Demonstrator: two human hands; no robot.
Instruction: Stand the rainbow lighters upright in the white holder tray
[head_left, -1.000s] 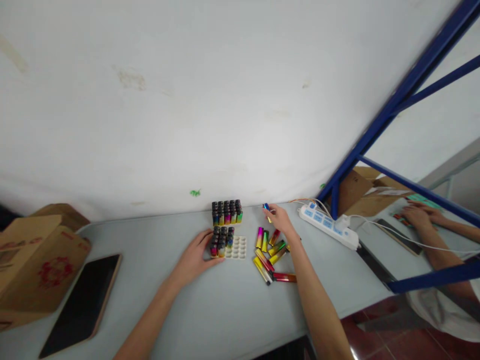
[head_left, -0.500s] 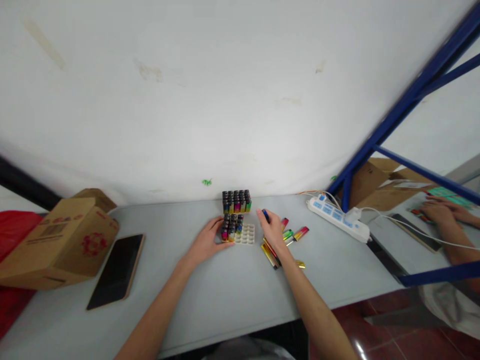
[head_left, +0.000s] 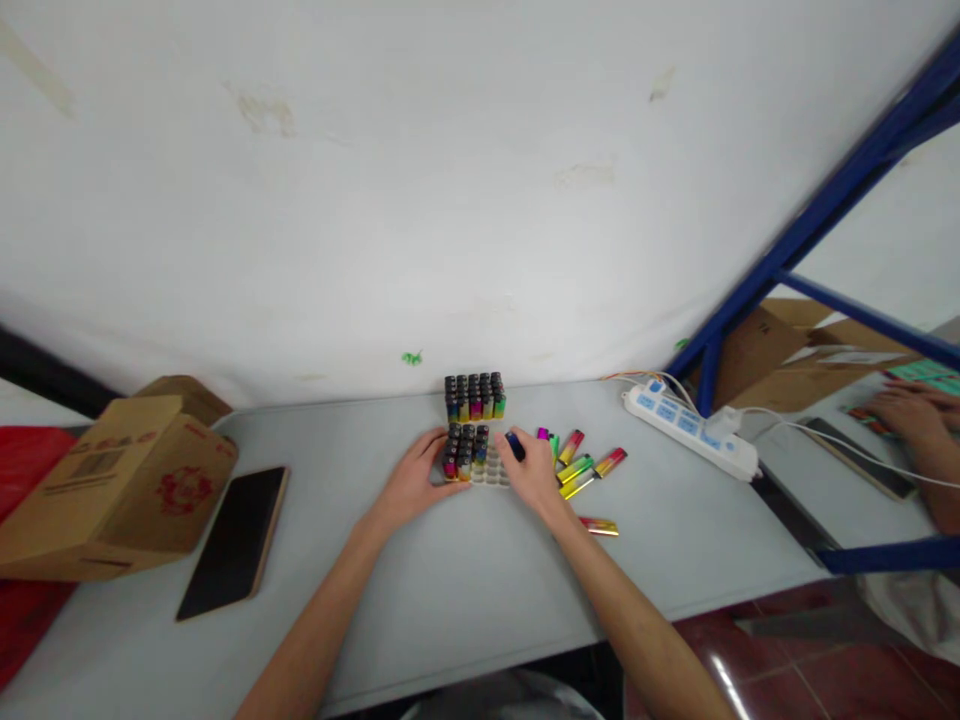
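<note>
A white tray with round-edged slots (head_left: 489,477) lies on the grey table, its left part filled with upright lighters (head_left: 464,452). My left hand (head_left: 412,480) is closed round the tray's left side, thumb along the front edge. Over the tray's right part my right hand (head_left: 529,470) pinches a dark blue lighter (head_left: 515,446). Behind the tray stands a full block of upright lighters (head_left: 475,397) with colourful bodies and black tops. To the right of my right hand, several colourful lighters (head_left: 576,470) lie loose; some are partly hidden by the hand.
At the left are a cardboard box (head_left: 112,480), a red bag (head_left: 30,460) and a dark flat tablet-like object (head_left: 234,543). At the right lie a white power strip (head_left: 690,432) with cables and a blue metal frame (head_left: 855,320). Beyond it, another person's hands (head_left: 911,412) are visible.
My right hand has moved left with the dark blue lighter, from beside the tray to over its right part. More of the loose lighters now show. The camera view has shifted slightly.
</note>
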